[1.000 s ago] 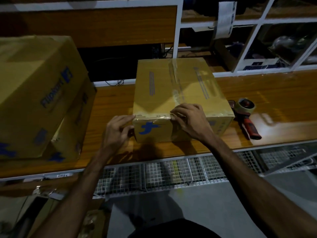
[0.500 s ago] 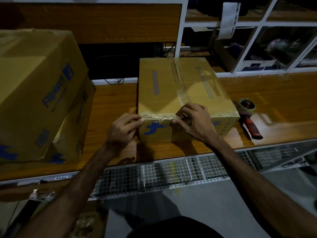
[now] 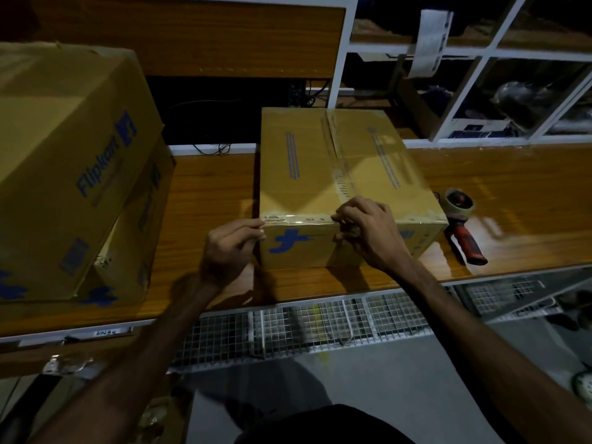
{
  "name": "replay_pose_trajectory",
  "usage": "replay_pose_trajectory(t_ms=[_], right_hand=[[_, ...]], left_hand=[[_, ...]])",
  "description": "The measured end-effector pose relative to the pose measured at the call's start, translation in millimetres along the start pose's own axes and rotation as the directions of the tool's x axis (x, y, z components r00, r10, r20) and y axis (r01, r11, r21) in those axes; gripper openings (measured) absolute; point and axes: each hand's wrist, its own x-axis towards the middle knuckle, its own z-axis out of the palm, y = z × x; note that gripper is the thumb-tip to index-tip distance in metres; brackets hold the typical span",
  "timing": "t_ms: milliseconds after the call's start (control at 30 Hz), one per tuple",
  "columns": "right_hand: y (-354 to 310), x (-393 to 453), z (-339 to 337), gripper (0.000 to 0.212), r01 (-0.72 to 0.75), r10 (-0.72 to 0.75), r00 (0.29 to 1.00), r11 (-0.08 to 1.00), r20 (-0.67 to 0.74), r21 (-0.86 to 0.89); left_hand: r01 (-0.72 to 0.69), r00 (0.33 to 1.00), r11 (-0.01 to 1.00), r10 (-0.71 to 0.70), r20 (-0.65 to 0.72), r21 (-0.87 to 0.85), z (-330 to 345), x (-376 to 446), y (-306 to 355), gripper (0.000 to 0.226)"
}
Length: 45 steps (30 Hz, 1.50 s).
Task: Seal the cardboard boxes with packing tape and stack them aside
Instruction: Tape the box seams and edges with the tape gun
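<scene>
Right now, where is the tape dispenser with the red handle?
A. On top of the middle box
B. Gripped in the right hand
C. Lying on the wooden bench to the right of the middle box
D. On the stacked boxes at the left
C: the tape dispenser lies on the wooden bench right of the middle box, untouched, while the left hand and right hand both work at that box's front top edge.

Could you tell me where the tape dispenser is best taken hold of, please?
Probably by its red handle, with the right hand coming from the near edge. The tape dispenser lies right of the box, roll end away, so the handle points toward the person.
</scene>
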Motion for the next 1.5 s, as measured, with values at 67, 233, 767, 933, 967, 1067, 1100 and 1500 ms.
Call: replay_pose_trajectory(t_ms=[67, 233, 767, 933, 967, 1067, 1100, 1500], right_hand=[[-0.3, -3.3, -0.9, 0.042, -0.019, 0.020, 0.999, 1.000, 0.040, -0.015], [-19.0, 5.9, -2.3, 0.036, -0.001, 0.000, 1.000, 1.000, 0.026, 0.030], [-13.3, 17.7, 6.9, 0.030, 0.045, -0.033, 0.998, 0.977, -0.061, 0.211], [40.4, -17.3, -22.1, 0.018, -0.088, 0.115, 0.989, 0.960, -0.088, 0.267], [51.5, -24.0, -28.2, 0.019, -0.109, 0.139, 0.986, 0.959, -0.097, 0.260], [85.7, -45.1, -46.7, 0.021, -0.172, 0.204, 0.972, 0.955, -0.114, 0.241], [96.2, -51.1, -52.4, 0.025, -0.180, 0.212, 0.969, 0.958, -0.129, 0.225], [146.1, -88.5, -39.0, 0.024, -0.342, 0.537, 0.828, 0.709, -0.159, 0.617]], left_hand=[[0.123, 0.989, 0.992, -0.125, -0.080, -0.033, 7.3, -1.5, 12.2, 0.011], [0.345, 0.909, 0.918, -0.379, -0.175, -0.197, 18.7, 2.3, 28.3, 0.013], [0.266, 0.925, 0.962, -0.274, -0.262, -0.068, 32.0, -4.0, 23.9, 0.008], [0.285, 0.915, 0.956, -0.293, -0.279, -0.067, 34.2, -5.2, 27.5, 0.007], [0.288, 0.913, 0.956, -0.293, -0.285, -0.061, 34.9, -5.3, 28.5, 0.006], [0.297, 0.910, 0.954, -0.295, -0.291, -0.038, 36.3, -5.6, 31.2, 0.005], [0.302, 0.909, 0.953, -0.297, -0.292, -0.028, 36.4, -6.2, 32.1, 0.004], [0.479, 0.793, 0.867, -0.495, -0.356, -0.139, 51.4, -12.6, 45.3, 0.012]])
